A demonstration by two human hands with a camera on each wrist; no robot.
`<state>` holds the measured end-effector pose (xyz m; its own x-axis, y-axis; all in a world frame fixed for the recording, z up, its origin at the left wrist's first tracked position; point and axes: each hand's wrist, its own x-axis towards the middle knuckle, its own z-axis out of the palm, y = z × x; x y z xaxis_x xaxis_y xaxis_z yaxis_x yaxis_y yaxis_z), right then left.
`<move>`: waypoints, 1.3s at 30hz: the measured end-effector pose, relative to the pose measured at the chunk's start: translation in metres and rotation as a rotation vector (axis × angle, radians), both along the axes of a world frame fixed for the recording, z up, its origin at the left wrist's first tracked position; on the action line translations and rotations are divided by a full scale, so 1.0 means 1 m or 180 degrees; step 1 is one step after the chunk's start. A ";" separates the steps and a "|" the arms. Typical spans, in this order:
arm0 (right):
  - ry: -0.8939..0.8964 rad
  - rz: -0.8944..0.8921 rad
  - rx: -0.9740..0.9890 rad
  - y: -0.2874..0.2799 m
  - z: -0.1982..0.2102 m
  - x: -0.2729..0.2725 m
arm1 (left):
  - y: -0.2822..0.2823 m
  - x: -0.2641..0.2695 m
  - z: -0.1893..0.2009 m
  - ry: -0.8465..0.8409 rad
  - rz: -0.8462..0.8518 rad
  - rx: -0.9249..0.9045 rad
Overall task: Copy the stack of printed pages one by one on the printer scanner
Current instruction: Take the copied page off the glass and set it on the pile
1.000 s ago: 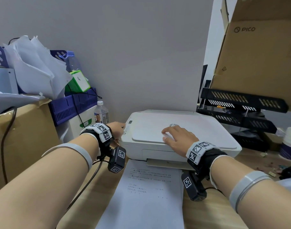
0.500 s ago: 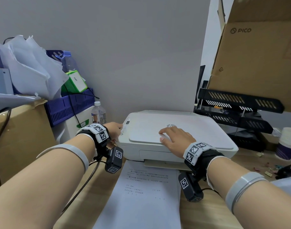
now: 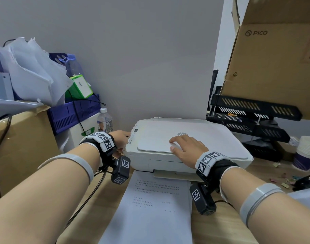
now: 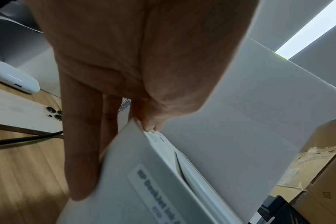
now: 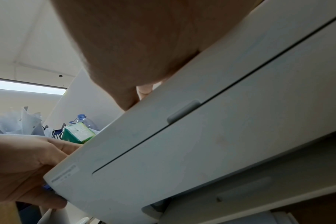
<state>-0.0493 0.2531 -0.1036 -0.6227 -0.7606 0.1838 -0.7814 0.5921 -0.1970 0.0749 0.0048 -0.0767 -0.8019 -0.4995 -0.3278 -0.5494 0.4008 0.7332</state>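
The white printer (image 3: 194,134) stands on the wooden desk with its scanner lid down. My right hand (image 3: 184,147) lies flat on the lid's front part, fingers straight; the right wrist view shows the palm (image 5: 134,45) on the printer (image 5: 201,151). My left hand (image 3: 122,138) is at the printer's left edge. In the left wrist view its thumb (image 4: 153,124) rests on the button strip and its straight fingers (image 4: 82,151) lie along the side wall. A stack of printed pages (image 3: 156,208) lies face up on the desk in front of the printer.
A cardboard box (image 3: 23,147), purple baskets (image 3: 74,113) with loose paper and a water bottle (image 3: 104,120) crowd the left. Black letter trays (image 3: 253,117), a large PICO box (image 3: 274,59) and paper cups (image 3: 305,155) fill the right. A phone (image 4: 23,116) lies beside the printer.
Both hands stay where they were, the right on the lid and the left at the button strip. Only the head view has shifted a little.
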 end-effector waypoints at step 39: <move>-0.0275 0.0119 0.0030 0.006 0.007 -0.003 | 0.003 0.004 -0.001 0.0051 0.0067 0.0118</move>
<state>-0.0523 0.2588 -0.0961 -0.6070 -0.7851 0.1234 -0.7834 0.5649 -0.2593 0.0785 0.0074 -0.0777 -0.7966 -0.5041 -0.3337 -0.5455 0.3616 0.7561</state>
